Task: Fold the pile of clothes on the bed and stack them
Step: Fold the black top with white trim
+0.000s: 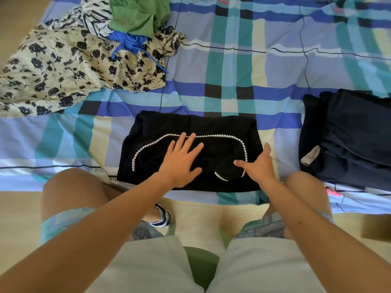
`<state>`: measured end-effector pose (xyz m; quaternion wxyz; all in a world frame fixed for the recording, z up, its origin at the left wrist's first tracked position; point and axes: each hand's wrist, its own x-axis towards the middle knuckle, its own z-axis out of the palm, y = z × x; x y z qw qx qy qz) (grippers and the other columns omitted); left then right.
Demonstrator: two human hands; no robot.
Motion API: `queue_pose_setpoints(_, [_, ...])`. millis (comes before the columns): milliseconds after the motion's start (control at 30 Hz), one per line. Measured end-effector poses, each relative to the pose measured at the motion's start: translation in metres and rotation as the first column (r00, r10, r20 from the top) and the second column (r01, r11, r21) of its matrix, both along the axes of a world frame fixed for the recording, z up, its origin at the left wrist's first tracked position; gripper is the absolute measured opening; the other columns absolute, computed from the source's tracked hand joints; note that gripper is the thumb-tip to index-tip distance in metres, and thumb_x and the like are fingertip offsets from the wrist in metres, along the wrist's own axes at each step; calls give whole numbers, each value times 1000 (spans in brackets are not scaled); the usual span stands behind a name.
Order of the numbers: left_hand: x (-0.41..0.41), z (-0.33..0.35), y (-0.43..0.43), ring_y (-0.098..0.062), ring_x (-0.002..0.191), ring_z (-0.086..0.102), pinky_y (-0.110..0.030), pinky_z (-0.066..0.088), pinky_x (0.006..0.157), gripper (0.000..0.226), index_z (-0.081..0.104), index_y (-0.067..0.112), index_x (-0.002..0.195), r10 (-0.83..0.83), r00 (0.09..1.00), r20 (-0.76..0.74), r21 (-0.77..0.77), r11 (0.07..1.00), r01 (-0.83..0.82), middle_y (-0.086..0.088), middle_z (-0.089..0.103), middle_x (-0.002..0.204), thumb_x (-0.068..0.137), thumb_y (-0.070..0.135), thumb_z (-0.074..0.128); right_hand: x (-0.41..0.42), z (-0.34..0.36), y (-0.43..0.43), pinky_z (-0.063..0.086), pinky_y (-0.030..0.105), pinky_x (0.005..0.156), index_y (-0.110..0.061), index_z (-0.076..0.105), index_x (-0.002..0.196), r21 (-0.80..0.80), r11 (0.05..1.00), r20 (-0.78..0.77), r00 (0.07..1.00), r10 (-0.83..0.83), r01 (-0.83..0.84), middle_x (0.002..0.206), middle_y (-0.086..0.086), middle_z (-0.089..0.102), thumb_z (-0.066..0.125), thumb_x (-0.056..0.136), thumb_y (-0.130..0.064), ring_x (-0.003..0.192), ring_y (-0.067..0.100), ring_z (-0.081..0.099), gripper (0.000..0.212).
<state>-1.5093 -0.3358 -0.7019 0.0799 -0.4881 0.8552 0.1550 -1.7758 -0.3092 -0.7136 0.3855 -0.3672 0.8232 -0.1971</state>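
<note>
Both hands rest on a folded black garment (190, 123) that lies on the near edge of the bed (232, 70), straight in front of the person. The left hand (182, 159) lies flat on the middle of the cloth with its fingers straight and spread, palm down, gripping nothing. The right hand (259, 166) sits at the garment's right edge, also open: its thumb stretches leftward onto the black cloth and its fingers point away along the border, and it holds nothing. A line of small white beads (222, 135) trims the garment, curving from left of the left hand, past its fingertips, and down beside the right thumb. Just right of the right hand, apart from the black garment, sits a stack of dark navy clothes (355, 134), with a pale label (310, 158) showing at its near left side. Well beyond the left hand and off to its left lies the unfolded pile: a cream floral garment (53, 70) spread widest, a striped piece (95, 17) at the far side, a green garment (137, 15) crumpled on top, and a blue one (127, 42) with loose strings below the green.
</note>
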Motion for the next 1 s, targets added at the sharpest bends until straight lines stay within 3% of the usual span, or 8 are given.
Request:
queue_pose_setpoints(67, [-10,-12,6,-32,151,-17,-58,-1,121,81,2,31,159,-47,990,130,212,977,19,-6,-14,166,95,66,38,-2,3,-3,39,44,109,-21,9,156,18,998,118,991,-63,61,155,12,37,90,69,-32,137,32,42,119])
queue_pose_setpoints(167, [-19,-17,10,-34,149,-24,-61,-7,119,85,-4,27,159,-60,978,198,236,972,12,-9,-22,164,95,70,31,-3,3,-7,48,39,98,-14,40,141,47,990,247,959,-142,135,136,7,57,90,66,-25,113,23,57,91])
queue_pose_setpoints(267, [-19,-16,16,-31,150,-21,-58,-3,121,83,1,23,160,-30,998,46,70,997,27,-7,-16,166,96,68,30,0,3,-7,53,46,98,-16,56,128,60,982,372,909,-191,182,119,4,68,88,67,-16,108,27,64,69])
queue_pose_setpoints(400, [-12,-18,21,-26,151,-21,-52,-7,123,79,0,26,159,-56,998,9,278,959,51,-3,-14,166,98,67,27,9,13,-6,56,44,91,-19,58,127,31,988,464,874,-145,148,114,2,71,84,69,-9,102,26,68,65])
queue_pose_setpoints(533, [-10,-6,8,-21,153,-11,-47,-6,123,64,25,27,157,160,967,-200,452,891,-54,0,4,167,101,60,26,27,39,-12,59,40,83,-28,61,113,-54,995,461,886,-51,86,108,0,73,83,70,-5,99,24,70,53])
queue_pose_setpoints(700, [0,26,-12,-23,122,58,-36,41,107,45,64,21,122,611,628,-481,665,722,-193,0,66,120,103,51,37,66,84,-39,56,39,86,-21,59,123,-132,988,289,950,117,-81,113,1,70,83,67,-8,101,21,67,62])
queue_pose_setpoints(867, [35,58,-31,-12,91,72,-32,57,85,34,63,36,104,859,106,-500,828,511,-231,5,75,99,97,60,40,145,111,-65,51,42,97,-17,45,141,-187,916,38,929,367,-354,133,5,59,81,64,-21,119,24,58,86])
queue_pose_setpoints(1000, [82,64,-37,-17,99,71,-38,54,91,57,73,37,109,894,-10,-447,863,428,-269,4,76,104,78,77,47,210,106,-63,55,22,88,-29,28,155,-228,840,286,791,541,-492,129,-1,64,77,81,-21,105,2,66,90])
